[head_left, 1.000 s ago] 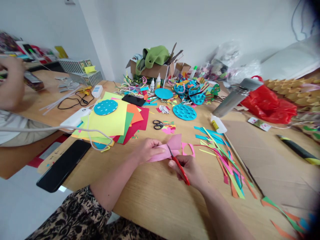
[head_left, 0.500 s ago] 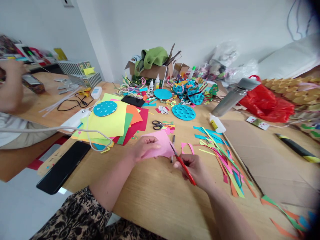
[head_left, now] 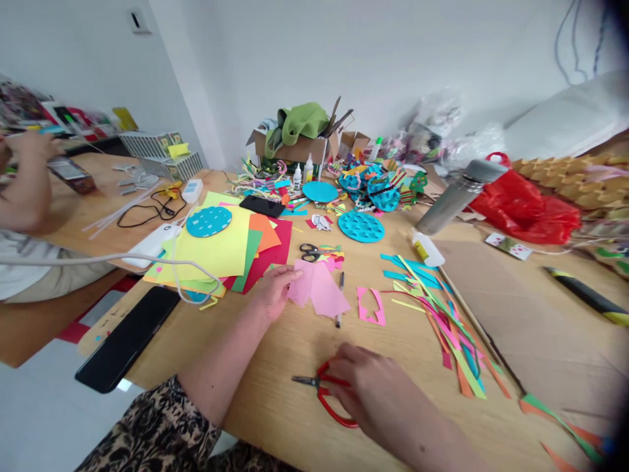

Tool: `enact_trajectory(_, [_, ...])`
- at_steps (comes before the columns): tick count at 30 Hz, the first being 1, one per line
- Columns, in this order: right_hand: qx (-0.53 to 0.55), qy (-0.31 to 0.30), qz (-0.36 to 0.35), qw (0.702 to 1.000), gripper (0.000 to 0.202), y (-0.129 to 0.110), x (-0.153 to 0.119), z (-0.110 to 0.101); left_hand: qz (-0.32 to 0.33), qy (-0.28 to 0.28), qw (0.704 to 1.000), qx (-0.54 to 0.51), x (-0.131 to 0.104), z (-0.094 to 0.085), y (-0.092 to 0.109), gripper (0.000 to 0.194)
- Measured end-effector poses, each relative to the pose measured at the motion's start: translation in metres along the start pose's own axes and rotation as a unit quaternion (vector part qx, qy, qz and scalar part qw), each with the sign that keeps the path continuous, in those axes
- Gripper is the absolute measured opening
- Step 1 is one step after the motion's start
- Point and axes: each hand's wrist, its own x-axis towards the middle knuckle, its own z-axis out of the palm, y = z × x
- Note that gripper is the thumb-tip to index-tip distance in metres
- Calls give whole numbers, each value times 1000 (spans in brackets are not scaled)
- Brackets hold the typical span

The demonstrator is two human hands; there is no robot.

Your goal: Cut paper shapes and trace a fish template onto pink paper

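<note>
My left hand pinches a small piece of pink paper between thumb and fingers. Partly beneath it, and stretching right, is a larger pink sheet; whether the two are joined I cannot tell. Closer to the table's front edge, my right hand is closed on one handle of the red-handled scissors. Their blades are together and point left, low over the tabletop or on it. A pen lies beside the larger pink sheet, and a pink cut-out frame lies right of it.
Black-handled scissors lie beyond the pink paper. Coloured sheets and a black phone are at left. Paper strips, a glue bottle, a steel flask and cardboard lie to the right. A co-worker's arm is far left.
The scissors have moved from the pink paper's edge toward the table's front, turning to point left. The pink paper now shows as two overlapping parts, the left one in my left hand.
</note>
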Motion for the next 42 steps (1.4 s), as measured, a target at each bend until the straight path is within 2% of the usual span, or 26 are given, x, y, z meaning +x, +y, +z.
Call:
enact_trajectory(2, [107, 38, 40, 993, 15, 6, 16, -13, -4, -13, 1000, -17, -2, 2, -2, 20])
enact_trajectory(4, [225, 94, 93, 965, 23, 12, 37, -20, -9, -27, 999, -41, -5, 5, -3, 18])
enact_trajectory(5, [265, 131, 112, 949, 25, 14, 48, -20, -13, -33, 998, -51, -7, 7, -4, 17])
enact_trajectory(7, [332, 160, 110, 923, 25, 17, 69, -16, -24, -49, 997, -60, -10, 10, -4, 16])
enact_trajectory(10, [366, 185, 102, 906, 28, 20, 93, -10, -19, -77, 995, -59, -13, 11, -4, 19])
enact_trajectory(12, [376, 195, 109, 899, 28, 27, 101, -14, -2, -94, 994, -47, -12, 10, -1, 26])
enact_trajectory(15, [382, 230, 135, 885, 28, 48, 106, -36, 47, -80, 995, 34, -3, 6, 6, 40])
enact_trajectory(17, [344, 262, 153, 889, 29, 68, 108, -54, 104, -50, 980, 160, 9, 6, 13, 39])
enact_trajectory(18, [323, 274, 160, 892, 29, 78, 108, -62, 129, -50, 959, 248, 17, 8, 17, 35])
enact_trajectory(19, [311, 281, 167, 892, 29, 87, 108, -69, 155, -42, 923, 349, 25, 10, 21, 27])
enact_trajectory(20, [295, 281, 173, 897, 30, 94, 108, -73, 187, -28, 875, 446, 34, 13, 24, 21])
enact_trajectory(22, [272, 270, 181, 906, 32, 106, 108, -77, 230, -30, 751, 618, 51, 20, 28, 19])
enact_trajectory(24, [270, 254, 182, 911, 35, 112, 107, -75, 234, -46, 627, 742, 65, 27, 29, 24])
enact_trajectory(27, [276, 238, 181, 914, 36, 118, 103, -70, 220, -57, 587, 777, 79, 30, 26, 24])
enact_trajectory(31, [269, 231, 192, 915, 34, 129, 99, -65, 214, -70, 572, 789, 88, 28, 18, 22])
enact_trajectory(34, [263, 221, 190, 920, 32, 136, 99, -64, 212, -66, 576, 787, 91, 26, 15, 20])
enact_trajectory(38, [246, 203, 182, 930, 31, 139, 104, -62, 201, -44, 606, 768, 98, 24, 17, 20])
enact_trajectory(42, [207, 168, 182, 946, 24, 140, 119, -62, 189, -8, 661, 726, 106, 17, 22, 19])
